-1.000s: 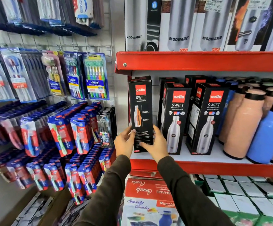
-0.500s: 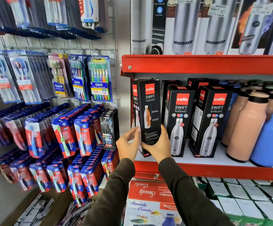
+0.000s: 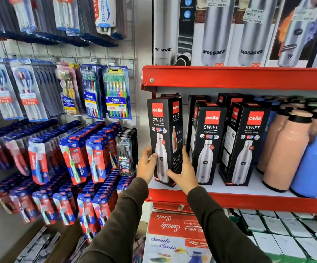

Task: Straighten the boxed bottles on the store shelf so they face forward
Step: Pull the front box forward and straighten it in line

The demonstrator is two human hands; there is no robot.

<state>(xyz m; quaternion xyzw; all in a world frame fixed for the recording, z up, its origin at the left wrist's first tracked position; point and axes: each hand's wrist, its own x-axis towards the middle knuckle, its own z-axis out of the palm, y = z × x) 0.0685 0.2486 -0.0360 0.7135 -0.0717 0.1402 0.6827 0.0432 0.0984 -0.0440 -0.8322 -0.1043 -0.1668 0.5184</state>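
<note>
A black Cello Swift bottle box (image 3: 163,133) stands at the left end of the red-edged shelf (image 3: 248,200). Its front panel with the steel bottle picture faces mostly forward, and its orange-bottle side shows on the right. My left hand (image 3: 147,164) grips its lower left edge. My right hand (image 3: 184,171) holds its lower right corner. Two more Cello Swift boxes (image 3: 208,143) (image 3: 245,145) stand to the right, fronts angled slightly to the right, with further boxes behind them.
Peach bottles (image 3: 288,150) and a blue bottle (image 3: 315,160) stand at the shelf's right. Modware boxes (image 3: 216,31) fill the shelf above. Toothbrush packs (image 3: 116,92) hang on the wall grid to the left. Combo boxes (image 3: 174,234) lie on the shelf below.
The held box has turned from showing its orange-bottle side to showing its front panel. My hands turned with it at its base.
</note>
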